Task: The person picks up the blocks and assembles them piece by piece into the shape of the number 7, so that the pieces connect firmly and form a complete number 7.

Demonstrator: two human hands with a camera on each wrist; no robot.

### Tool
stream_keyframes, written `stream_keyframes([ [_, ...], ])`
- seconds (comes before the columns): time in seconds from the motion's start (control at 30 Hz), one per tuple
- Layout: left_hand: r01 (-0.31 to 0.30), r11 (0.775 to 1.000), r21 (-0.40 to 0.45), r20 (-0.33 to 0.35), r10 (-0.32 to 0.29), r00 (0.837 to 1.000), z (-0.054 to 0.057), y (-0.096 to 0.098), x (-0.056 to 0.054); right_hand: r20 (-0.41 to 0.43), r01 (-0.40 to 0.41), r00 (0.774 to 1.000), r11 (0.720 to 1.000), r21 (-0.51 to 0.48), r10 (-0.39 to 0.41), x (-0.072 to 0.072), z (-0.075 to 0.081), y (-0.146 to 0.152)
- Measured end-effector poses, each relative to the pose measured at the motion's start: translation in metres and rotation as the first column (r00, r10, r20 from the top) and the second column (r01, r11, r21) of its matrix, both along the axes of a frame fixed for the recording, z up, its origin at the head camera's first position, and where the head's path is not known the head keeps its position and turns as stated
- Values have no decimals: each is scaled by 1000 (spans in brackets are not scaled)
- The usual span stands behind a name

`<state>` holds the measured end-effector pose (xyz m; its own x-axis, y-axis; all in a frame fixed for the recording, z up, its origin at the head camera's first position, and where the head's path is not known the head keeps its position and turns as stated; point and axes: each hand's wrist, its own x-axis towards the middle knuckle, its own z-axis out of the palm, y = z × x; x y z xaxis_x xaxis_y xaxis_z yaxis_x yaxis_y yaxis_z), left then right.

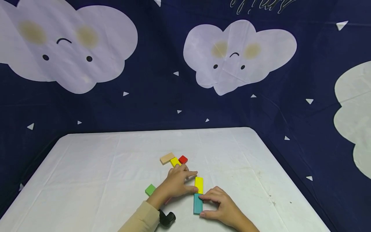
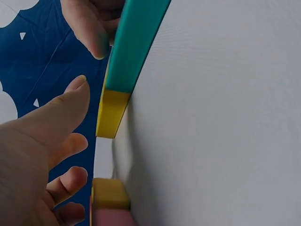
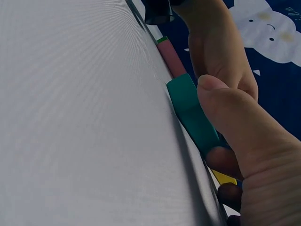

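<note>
Teal rectangular block (image 1: 198,205), pinched by the right hand (image 1: 221,207), lies end to end with a yellow block (image 1: 199,184), the left hand (image 1: 176,182) spread beside it, on the white table (image 1: 249,187). Aligning seems the current step; the next move calls for gentle, straight pressure.

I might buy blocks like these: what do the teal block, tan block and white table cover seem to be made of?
Teal block: probably painted wood, from its smooth, even colour. Tan block: perhaps bare wood, from its pale wood tone; no grain shows clearly. White table cover: matt cloth or thin plastic, with fold lines.
</note>
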<state>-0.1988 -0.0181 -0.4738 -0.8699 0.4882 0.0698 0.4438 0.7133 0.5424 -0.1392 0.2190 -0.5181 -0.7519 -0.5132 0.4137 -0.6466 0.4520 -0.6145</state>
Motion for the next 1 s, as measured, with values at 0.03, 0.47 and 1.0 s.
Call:
stream_keyframes([
  [0.03, -4, 1000, 7, -1, 4, 1000, 1, -1, 0, -1, 7, 1000, 1000, 5, -7, 0, 0, 0],
  [0.47, -66, 993, 103, -3, 66, 998, 7, -25, 4, -18, 191, 982, 964, 186, -191, 0, 4, -2],
  [1.0, -204, 967, 152, 25, 202, 979, 5, -60, 10, 12, 227, 970, 918, 325, -244, -1, 4, -5],
])
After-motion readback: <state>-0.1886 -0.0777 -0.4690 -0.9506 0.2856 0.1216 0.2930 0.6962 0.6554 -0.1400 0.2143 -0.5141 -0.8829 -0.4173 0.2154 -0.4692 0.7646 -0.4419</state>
